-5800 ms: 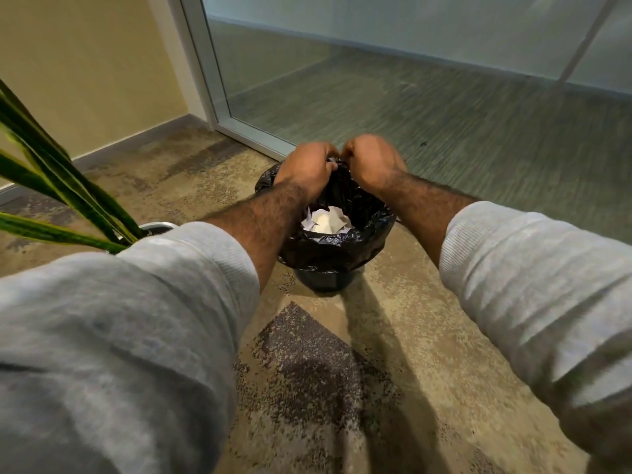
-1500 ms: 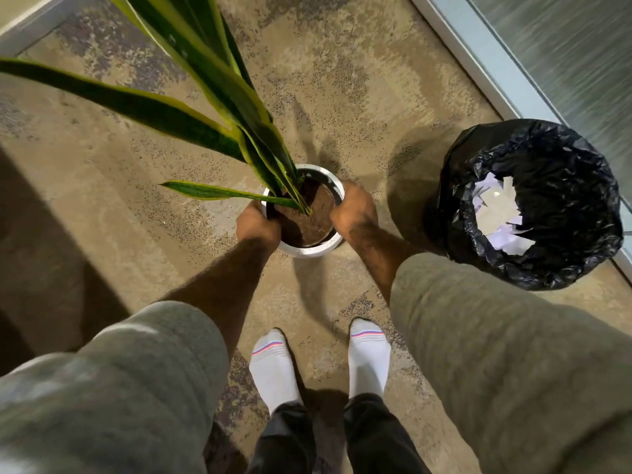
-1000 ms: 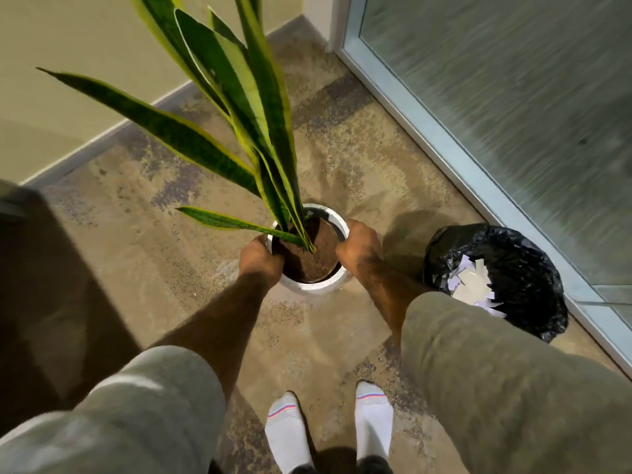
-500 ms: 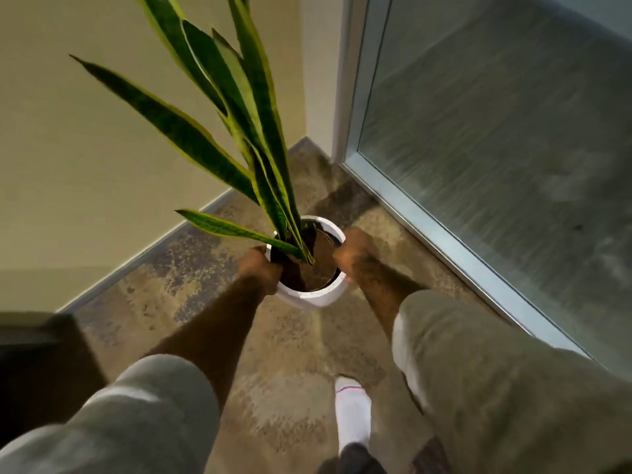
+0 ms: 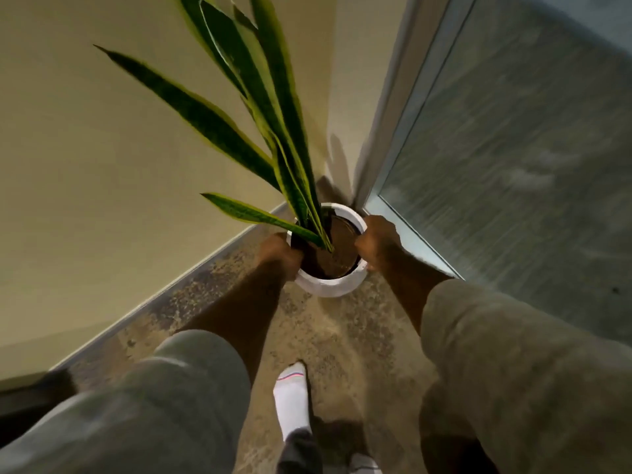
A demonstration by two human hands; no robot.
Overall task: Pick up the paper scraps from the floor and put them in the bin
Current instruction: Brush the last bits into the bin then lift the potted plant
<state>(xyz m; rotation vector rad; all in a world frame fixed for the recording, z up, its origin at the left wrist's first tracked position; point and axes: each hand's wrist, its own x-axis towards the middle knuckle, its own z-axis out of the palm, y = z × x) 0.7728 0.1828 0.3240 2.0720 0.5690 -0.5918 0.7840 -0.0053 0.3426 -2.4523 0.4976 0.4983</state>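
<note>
I hold a white plant pot (image 5: 330, 285) by its rim, lifted above the floor near the room corner. My left hand (image 5: 278, 251) grips the pot's left side and my right hand (image 5: 378, 242) grips its right side. Brown soil fills the pot, and long green leaves (image 5: 260, 107) with yellow edges rise up and to the left. The bin and the paper scraps are out of view.
A beige wall (image 5: 102, 165) with a grey skirting runs along the left. A frosted glass panel (image 5: 513, 148) in a metal frame stands on the right. Mottled brown carpet (image 5: 342, 336) lies below. My foot in a white sock (image 5: 292, 398) steps forward.
I have carried the pot forward toward the corner between wall and glass. The black bin with the scraps, seen a second ago on the right, has left the view.
</note>
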